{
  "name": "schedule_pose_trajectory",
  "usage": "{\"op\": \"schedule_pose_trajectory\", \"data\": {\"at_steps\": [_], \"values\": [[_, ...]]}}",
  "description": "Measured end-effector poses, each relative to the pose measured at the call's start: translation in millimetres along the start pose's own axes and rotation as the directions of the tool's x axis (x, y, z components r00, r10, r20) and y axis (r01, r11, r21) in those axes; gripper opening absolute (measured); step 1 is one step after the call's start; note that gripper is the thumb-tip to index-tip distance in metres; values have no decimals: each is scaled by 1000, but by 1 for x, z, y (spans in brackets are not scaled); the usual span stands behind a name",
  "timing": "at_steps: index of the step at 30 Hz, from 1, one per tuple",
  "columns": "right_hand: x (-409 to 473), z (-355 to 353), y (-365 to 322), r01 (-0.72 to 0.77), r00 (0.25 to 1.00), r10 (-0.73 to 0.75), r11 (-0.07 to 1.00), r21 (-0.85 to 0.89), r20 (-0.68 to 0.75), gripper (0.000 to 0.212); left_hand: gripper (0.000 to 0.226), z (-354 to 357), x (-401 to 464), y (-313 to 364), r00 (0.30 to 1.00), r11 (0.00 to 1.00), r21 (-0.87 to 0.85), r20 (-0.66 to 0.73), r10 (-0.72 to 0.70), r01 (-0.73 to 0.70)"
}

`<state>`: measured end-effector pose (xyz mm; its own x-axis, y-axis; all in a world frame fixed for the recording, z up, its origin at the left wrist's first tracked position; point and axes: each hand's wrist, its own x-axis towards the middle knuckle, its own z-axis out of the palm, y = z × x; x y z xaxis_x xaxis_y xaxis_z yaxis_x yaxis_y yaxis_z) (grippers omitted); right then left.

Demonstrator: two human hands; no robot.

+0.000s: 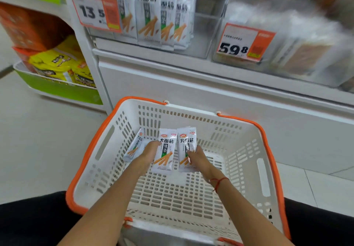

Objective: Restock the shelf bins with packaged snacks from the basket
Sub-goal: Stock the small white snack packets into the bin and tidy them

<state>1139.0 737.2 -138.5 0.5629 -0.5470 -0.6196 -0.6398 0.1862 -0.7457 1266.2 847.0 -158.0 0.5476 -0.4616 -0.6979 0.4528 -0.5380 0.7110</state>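
Both hands are reaching into the basket (107, 136): the left hand (150, 152) is gripping one snack packet (164, 152), and the right hand (197, 158) is pinching another packet (186, 146). They are standing upright, probably for slotting into the shelf bin (201, 40) above.

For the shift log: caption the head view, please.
Both hands, left hand and right hand, grip white snack packets inside the orange-rimmed basket below the shelf bin.

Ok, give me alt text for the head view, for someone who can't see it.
Both hands reach into a white plastic basket with orange rim: the left hand and right hand each hold a white snack packet. Matching packets stand in the clear shelf bin above.
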Motion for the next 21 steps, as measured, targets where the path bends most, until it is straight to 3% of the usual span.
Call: {"op": "schedule_pose_trajectory", "data": {"at_steps": [5, 8, 12, 16, 18, 21], "values": [[-32, 3, -54, 177, 983, -173, 981, 75, -56, 37, 45, 16, -57, 55, 984, 982, -71, -24, 175, -176], [-55, 4, -91, 289, 956, -279, 948, 131, -92, 29, 36, 21, -87, 90, 964, 958, -134, -121, 237, -252], [-79, 5, -133, 394, 918, -383, 907, 145, -99, 31, 45, 21, -104, 130, 891, 903, -119, -255, 375, -414], [-100, -2, -173, 448, 892, -449, 863, 234, -51, 41, 33, 18, -138, 164, 828, 825, -150, -255, 500, -544], [-113, -1, -194, 496, 867, -487, 831, 250, -101, 43, 30, 12, -149, 181, 799, 791, -150, -233, 555, -593], [-122, -3, -224, 577, 817, -560, 799, 172, -139, 44, 37, 3, -169, 214, 749, 716, -220, -183, 637, -663]]}}
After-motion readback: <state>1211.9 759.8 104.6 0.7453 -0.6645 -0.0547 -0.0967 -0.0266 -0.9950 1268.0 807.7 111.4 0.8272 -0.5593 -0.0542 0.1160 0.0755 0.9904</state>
